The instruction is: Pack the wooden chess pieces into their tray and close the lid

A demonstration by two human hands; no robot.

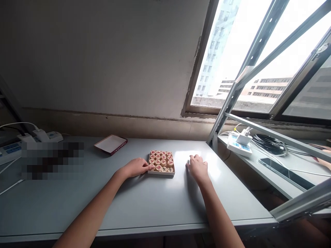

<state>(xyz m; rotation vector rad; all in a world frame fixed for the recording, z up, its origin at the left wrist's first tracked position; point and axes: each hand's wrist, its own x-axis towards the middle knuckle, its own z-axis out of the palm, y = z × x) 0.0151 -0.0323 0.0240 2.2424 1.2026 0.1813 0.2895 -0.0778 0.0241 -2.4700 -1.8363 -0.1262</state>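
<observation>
A shallow box on the grey table is filled with rows of round wooden pieces marked with red and dark characters. My left hand is closed at the box's front left corner, its fingertips on the edge beside a piece; whether it grips the box or that piece is hard to tell. To the right of the box, my right hand is held low over the table, apart from the box, with fingers bent and slightly spread, holding nothing visible. The box's lid, dark red outside and white inside, lies open side up at the back left.
Power strips with plugs and white cables lie at the far left. A metal frame rises at the table's right edge. Beyond it are another power strip, coiled black cable, a phone and part of another person's hand.
</observation>
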